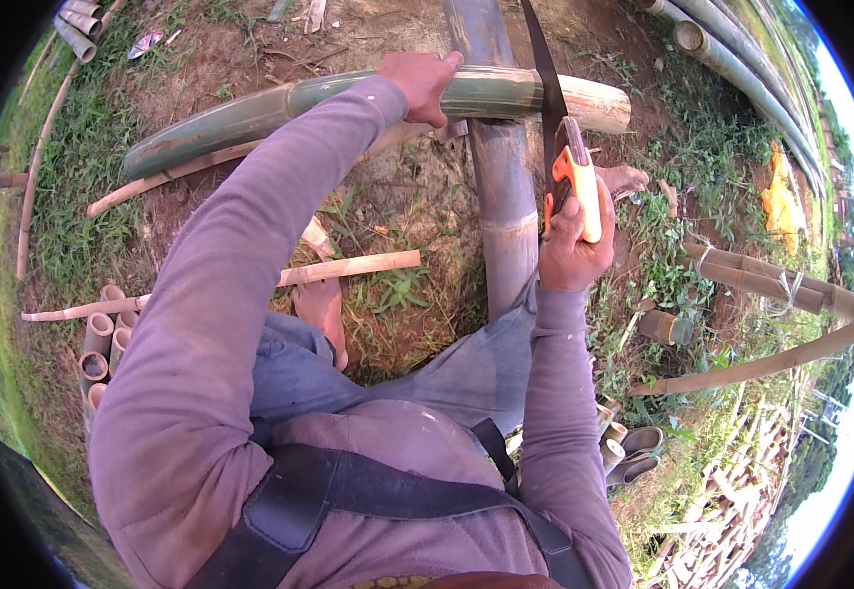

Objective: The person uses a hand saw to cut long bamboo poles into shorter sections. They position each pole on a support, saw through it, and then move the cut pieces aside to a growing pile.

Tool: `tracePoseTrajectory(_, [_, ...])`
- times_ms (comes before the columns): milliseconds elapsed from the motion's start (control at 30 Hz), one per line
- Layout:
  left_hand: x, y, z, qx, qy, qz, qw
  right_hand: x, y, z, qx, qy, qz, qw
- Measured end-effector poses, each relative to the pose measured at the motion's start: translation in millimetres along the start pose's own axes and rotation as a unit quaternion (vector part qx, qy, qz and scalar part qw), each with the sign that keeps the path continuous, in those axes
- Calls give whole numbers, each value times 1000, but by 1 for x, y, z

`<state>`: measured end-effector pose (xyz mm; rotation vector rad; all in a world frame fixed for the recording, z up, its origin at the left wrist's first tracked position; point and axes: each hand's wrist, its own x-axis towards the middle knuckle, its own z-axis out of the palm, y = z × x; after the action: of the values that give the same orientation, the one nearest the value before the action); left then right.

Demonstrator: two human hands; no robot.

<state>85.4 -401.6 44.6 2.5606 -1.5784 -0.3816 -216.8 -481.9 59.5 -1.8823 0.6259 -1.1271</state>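
A thick green bamboo pole (494, 93) lies crosswise over a greyish bamboo log (505, 196) that runs away from between my legs. My left hand (421, 86) is closed over the top of the green pole, just left of where the two cross. With my right hand (578, 240) I grip the orange handle of a handsaw (592, 201). Its dark blade stands across the pole near the pale right-hand end. Whether the teeth have entered the bamboo cannot be made out.
Split bamboo strips (373, 265) lie by my bare feet. Short cut bamboo tubes (99, 334) are stacked at left. Long poles (731, 64) lie far right, near a yellow cloth (782, 201). Tied bamboo (775, 285) and a scrap pile (731, 501) stand nearer right.
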Motion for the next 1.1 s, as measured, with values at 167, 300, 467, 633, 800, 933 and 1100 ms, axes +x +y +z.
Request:
tracePoseTrajectory(167, [3, 8, -5, -15, -9, 16, 1000, -12, 8, -4, 17, 22, -30, 999])
tracePoseTrajectory(300, [6, 20, 1, -11, -1, -4, 1000, -4, 8, 1, -9, 37, -48, 998])
tracePoseTrajectory(467, [6, 22, 3, -16, -4, -16, 1000, -24, -14, -25, -40, 13, 29, 999])
tracePoseTrajectory(633, [8, 15, -4, -12, -6, -33, 999, -115, -71, -94, 53, -5, 124, 991])
tracePoseTrajectory(800, [10, 17, 3, -18, 11, -22, 1000, -49, -31, -44, -41, -1, 24, 999])
tracePoseTrajectory(933, [9, 23, -2, -13, -5, -26, 1000, 21, -6, 1, -64, 5, -47, 997])
tracePoseTrajectory(1100, [7, 12, 1, -9, 3, -32, 999, -99, -42, -79, 33, 7, 109, 993])
